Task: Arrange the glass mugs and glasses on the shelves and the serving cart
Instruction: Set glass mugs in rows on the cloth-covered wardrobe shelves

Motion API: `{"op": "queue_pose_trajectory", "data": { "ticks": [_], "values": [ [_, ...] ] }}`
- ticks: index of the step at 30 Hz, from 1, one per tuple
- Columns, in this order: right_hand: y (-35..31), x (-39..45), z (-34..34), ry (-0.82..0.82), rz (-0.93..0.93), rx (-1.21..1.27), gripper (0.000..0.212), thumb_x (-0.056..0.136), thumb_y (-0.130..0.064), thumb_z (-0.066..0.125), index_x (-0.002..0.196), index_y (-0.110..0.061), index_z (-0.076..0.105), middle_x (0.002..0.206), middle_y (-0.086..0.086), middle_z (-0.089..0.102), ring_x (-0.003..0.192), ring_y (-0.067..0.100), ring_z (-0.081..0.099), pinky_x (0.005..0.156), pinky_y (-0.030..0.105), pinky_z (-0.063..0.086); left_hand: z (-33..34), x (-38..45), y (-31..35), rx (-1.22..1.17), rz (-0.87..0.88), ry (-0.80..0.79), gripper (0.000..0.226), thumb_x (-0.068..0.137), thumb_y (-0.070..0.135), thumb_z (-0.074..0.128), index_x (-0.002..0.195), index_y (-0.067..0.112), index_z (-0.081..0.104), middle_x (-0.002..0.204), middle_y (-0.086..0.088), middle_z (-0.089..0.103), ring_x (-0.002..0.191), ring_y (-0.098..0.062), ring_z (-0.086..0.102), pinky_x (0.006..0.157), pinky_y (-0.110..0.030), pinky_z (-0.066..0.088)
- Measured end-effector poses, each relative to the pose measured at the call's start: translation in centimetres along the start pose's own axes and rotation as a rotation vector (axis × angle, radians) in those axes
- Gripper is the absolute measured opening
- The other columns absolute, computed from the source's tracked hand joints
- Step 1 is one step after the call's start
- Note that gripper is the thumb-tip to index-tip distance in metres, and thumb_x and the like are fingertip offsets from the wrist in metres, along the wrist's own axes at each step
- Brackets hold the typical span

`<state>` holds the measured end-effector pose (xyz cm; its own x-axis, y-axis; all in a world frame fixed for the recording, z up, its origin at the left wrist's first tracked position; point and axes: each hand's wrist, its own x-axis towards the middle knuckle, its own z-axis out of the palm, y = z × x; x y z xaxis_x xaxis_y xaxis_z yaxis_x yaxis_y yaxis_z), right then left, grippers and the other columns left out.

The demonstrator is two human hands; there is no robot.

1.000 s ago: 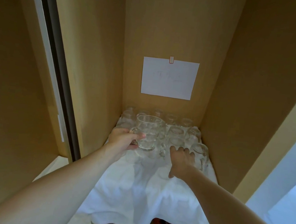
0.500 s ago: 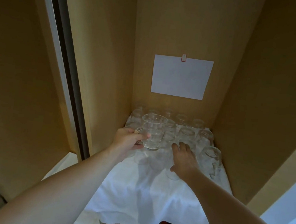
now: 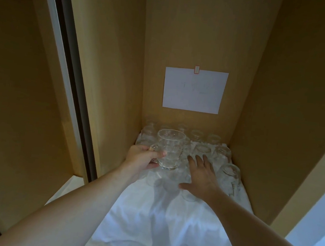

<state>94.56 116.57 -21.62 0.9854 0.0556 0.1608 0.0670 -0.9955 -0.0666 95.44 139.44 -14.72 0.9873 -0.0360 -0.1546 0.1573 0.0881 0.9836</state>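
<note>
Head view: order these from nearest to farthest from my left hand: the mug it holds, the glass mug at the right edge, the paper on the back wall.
1. Held mug, gripped by left hand.
2. Right-edge glass mug, across the white cloth.
3. Paper, high on the back wall.

My right hand [image 3: 200, 177] covers part of the glasses under it. Faint marks on the paper sheet [image 3: 194, 90] are too pale to read. The far-row glasses [image 3: 196, 134] blur together, uncountable. The white cloth [image 3: 159, 222] is cut off at the near edge.
</note>
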Motion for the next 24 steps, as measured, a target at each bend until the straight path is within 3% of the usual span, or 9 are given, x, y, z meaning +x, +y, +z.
{"op": "queue_pose_trajectory", "data": {
  "ticks": [4,8,10,12,15,17,19,22,24],
  "values": [
    [-0.3,-0.1,-2.6,0.117,0.042,0.259,0.113,0.07,-0.076,0.07,0.157,-0.02,0.023,0.16,0.004,0.033,0.152,0.027,0.019,0.126,0.045,0.011,1.4,0.1,0.7,-0.045,0.001,-0.009,0.027,0.067,0.015,0.093,0.074,0.004,0.069,0.062,-0.004,0.07,0.058,-0.013,0.07,0.059,-0.027,0.06],
    [-0.7,-1.0,-5.8,0.137,0.193,0.96,0.095,0.06,-0.054,0.09,0.142,-0.027,0.049,0.137,-0.003,0.058,0.129,0.02,0.053,0.109,0.046,0.046,3.4,-0.2,2.1,-0.082,0.018,-0.099,0.025,0.065,0.015,0.093,0.074,0.005,0.072,0.07,-0.007,0.074,0.064,-0.018,0.074,0.06,-0.027,0.06],
    [-0.5,-1.6,-7.2,0.112,0.225,1.252,0.094,0.05,-0.052,0.093,0.134,-0.027,0.057,0.126,-0.005,0.068,0.12,0.019,0.063,0.098,0.039,0.053,4.6,-0.5,2.8,-0.091,0.033,-0.152,0.02,0.066,0.013,0.093,0.066,0.01,0.073,0.066,-0.005,0.073,0.061,-0.015,0.072,0.061,-0.029,0.061],
    [-0.1,-2.2,-8.5,0.075,0.244,1.514,0.093,0.048,-0.048,0.093,0.131,-0.029,0.055,0.121,-0.004,0.072,0.113,0.019,0.068,0.095,0.036,0.053,5.8,-0.7,3.5,-0.1,0.042,-0.209,0.017,0.067,0.012,0.092,0.067,0.011,0.075,0.068,-0.005,0.073,0.06,-0.014,0.071,0.063,-0.031,0.062],
    [1.3,-3.4,-9.3,0.008,0.228,1.88,0.081,0.069,-0.027,0.088,0.137,-0.03,0.044,0.127,0.007,0.07,0.115,0.031,0.068,0.099,0.051,0.052,7.4,-1.2,4.3,-0.085,0.062,-0.294,0.023,0.067,0.014,0.092,0.081,0.007,0.075,0.078,-0.006,0.077,0.069,-0.016,0.074,0.071,-0.034,0.064],
    [2.4,-4.2,-9.5,0.016,0.226,2.031,0.085,0.076,-0.015,0.082,0.148,-0.02,0.036,0.136,0.017,0.063,0.12,0.04,0.063,0.102,0.057,0.049,8.4,-1.6,4.6,-0.072,0.075,-0.352,0.019,0.065,0.016,0.093,0.075,0.009,0.078,0.086,-0.009,0.078,0.076,-0.019,0.076,0.073,-0.034,0.064],
    [3.3,-5.0,-9.8,0.025,0.219,2.104,0.077,0.084,-0.008,0.074,0.15,-0.014,0.034,0.139,0.021,0.059,0.123,0.046,0.059,0.108,0.06,0.043,9.3,-1.8,4.8,-0.062,0.05,-0.42,0.021,0.062,0.02,0.093,0.073,0.01,0.08,0.091,-0.012,0.078,0.081,-0.022,0.076,0.072,-0.034,0.063],
    [4.4,-6.1,-10.3,0.057,0.228,2.15,0.063,0.091,-0.006,0.063,0.149,-0.005,0.038,0.141,0.023,0.057,0.129,0.043,0.055,0.113,0.06,0.038,10.1,-2.0,4.7,0.066,0.0,-0.505,0.039,0.063,0.025,0.092,0.09,0.004,0.075,0.094,-0.015,0.077,0.081,-0.023,0.076,0.071,-0.034,0.063],
    [5.3,-7.0,-10.5,0.106,0.272,2.126,0.061,0.091,-0.006,0.06,0.149,0.0,0.04,0.143,0.023,0.054,0.131,0.041,0.054,0.11,0.055,0.043,10.1,-1.7,4.2,0.264,0.04,-0.478,0.041,0.066,0.026,0.093,0.097,0.008,0.072,0.096,-0.01,0.077,0.077,-0.019,0.074,0.068,-0.03,0.062]
  ]
}}
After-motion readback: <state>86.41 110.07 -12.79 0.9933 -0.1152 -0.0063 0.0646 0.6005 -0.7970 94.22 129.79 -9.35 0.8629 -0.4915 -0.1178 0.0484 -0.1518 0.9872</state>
